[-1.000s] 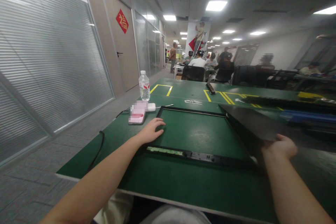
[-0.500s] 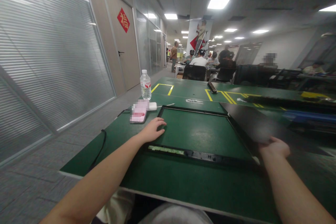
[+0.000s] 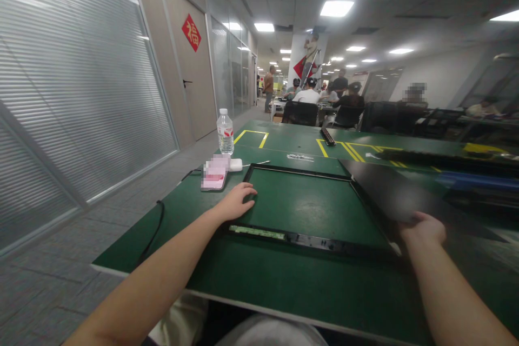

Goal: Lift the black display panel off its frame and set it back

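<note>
A thin black rectangular frame point(image 3: 300, 169) lies flat on the green table, with the tabletop showing through its middle. A green circuit strip point(image 3: 257, 232) sits along its near side. My left hand point(image 3: 237, 201) rests over the frame's left side, fingers stretched and slightly apart. At the right, my right hand point(image 3: 424, 230) has its fingers curled at the near edge of a dark flat panel point(image 3: 377, 186). The panel lies along the frame's right side, and its surface is blurred there. My right fingertips are partly hidden by the hand itself.
Left of the frame are a phone point(image 3: 214, 181), a white case point(image 3: 235, 165) and a water bottle point(image 3: 225, 132). A black cable point(image 3: 156, 227) hangs over the table's left edge. Farther back lie small white pieces point(image 3: 300, 157) and a dark ribbed strip point(image 3: 328, 137). People sit beyond.
My right hand has shifted very slightly left, still at the dark panel. My left hand and the frame have not moved. A dark-clothed person in the background has shifted a little.
</note>
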A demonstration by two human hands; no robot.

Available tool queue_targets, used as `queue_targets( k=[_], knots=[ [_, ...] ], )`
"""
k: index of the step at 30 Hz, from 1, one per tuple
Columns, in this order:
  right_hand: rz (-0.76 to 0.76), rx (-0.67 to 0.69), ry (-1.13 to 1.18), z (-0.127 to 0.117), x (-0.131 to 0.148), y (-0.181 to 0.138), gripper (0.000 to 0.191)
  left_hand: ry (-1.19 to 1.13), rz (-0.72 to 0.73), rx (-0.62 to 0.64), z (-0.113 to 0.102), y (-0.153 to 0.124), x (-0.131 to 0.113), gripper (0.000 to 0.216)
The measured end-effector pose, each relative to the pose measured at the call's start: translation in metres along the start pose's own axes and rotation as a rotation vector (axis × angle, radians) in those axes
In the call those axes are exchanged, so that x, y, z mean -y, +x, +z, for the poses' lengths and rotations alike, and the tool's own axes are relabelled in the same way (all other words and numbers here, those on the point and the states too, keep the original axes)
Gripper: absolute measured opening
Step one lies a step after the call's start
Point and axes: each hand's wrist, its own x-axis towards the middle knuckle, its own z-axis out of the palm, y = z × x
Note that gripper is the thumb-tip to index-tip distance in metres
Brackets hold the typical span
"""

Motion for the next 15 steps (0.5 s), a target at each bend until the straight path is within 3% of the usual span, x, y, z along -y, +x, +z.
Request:
queue_targets(
  k=[4,15],
  knots=[
    [0.062,-0.169,0.033,0.004,0.003,-0.011,0.029,0.003,-0.009,0.019,-0.001,0.0,-0.002,0.027],
    [0.082,-0.214,0.072,0.006,0.0,-0.014,0.028,0.062,0.028,0.025,-0.001,0.0,0.0,0.028]
  ],
)
